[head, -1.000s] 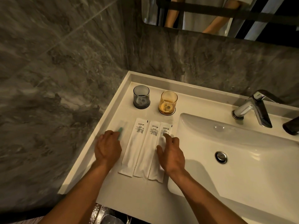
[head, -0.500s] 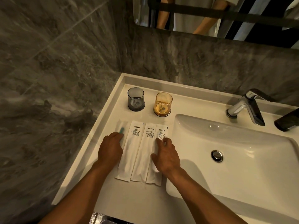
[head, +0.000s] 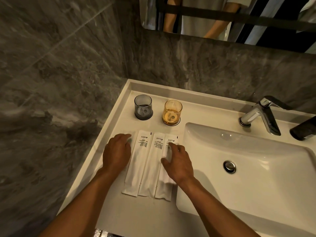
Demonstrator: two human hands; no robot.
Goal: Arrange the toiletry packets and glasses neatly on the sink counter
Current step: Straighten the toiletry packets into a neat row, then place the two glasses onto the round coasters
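Three long white toiletry packets lie side by side on the white counter (head: 119, 212): a left packet (head: 136, 161), a middle packet (head: 150, 166) and a right packet (head: 164, 187). My left hand (head: 117, 152) lies flat on a fourth, clear packet with a teal tip (head: 130, 140) at the left of the row, and hides most of it. My right hand (head: 178, 162) rests on the right packet, fingers spread. Behind the row stand a grey glass (head: 143, 106) and an amber glass (head: 172, 112), each on a dark coaster.
The sink basin (head: 256, 185) with its drain (head: 229, 166) lies right of the packets. A chrome faucet (head: 259, 115) and a dark fixture (head: 302, 129) stand at the back right. Grey marble walls close the left and back; a mirror (head: 222, 14) hangs above.
Both hands stay on the packets; the left fingers now cover more of the teal tip and the right hand has shifted slightly on the right packet. The camera has tilted.
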